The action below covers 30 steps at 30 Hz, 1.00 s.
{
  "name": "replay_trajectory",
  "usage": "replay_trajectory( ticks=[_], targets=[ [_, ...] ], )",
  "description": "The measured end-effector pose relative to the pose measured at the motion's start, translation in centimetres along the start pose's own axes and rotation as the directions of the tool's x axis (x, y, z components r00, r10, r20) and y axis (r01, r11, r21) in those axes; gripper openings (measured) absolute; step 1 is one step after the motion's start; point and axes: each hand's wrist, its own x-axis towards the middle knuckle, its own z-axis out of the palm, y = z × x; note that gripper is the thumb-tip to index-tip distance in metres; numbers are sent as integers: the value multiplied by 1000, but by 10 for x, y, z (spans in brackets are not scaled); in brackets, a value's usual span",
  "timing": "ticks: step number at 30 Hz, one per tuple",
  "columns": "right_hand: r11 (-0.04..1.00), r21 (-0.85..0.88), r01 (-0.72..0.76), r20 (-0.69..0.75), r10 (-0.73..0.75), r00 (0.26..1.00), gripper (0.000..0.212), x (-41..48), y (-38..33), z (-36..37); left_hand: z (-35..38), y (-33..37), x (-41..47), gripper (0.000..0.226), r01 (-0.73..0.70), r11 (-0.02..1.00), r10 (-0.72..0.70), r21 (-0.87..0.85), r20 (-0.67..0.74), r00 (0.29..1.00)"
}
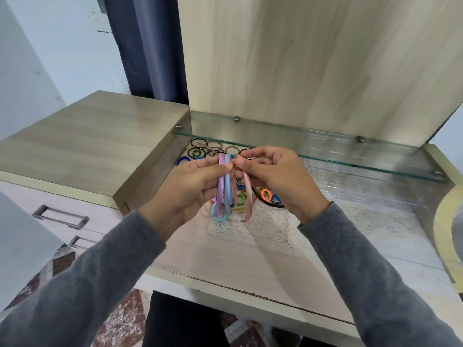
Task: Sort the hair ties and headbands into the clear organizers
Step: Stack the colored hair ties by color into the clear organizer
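The left hand and right hand both grip upright headbands mid-frame, with the clear organizer at centre right, nearer the right hand.

Three pastel headbands (hair ties: many)

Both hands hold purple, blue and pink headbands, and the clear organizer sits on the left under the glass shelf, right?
No: the head view shows the clear organizer on the right under the glass shelf, not the left. The left hand and right hand do hold the headbands.
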Motion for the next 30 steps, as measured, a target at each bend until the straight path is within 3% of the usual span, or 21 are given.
replay_trajectory(
  ticks=[13, 24, 30],
  targets=[
    [1000, 8, 6, -89, -5, 996, 27, -2, 10, 9, 10, -5, -3, 28, 37, 998, -36, -44, 12, 999],
    [985, 163, -60, -61, 70, 996, 19, -1, 4, 4, 17, -1, 3, 31, 109, 987, -112, -117, -20, 993],
    [995, 67, -76, -2, 76, 997, 30, 2, -2, -2, 21, 1, 5, 32, 129, 984, -128, -124, 12, 992]
  ],
)
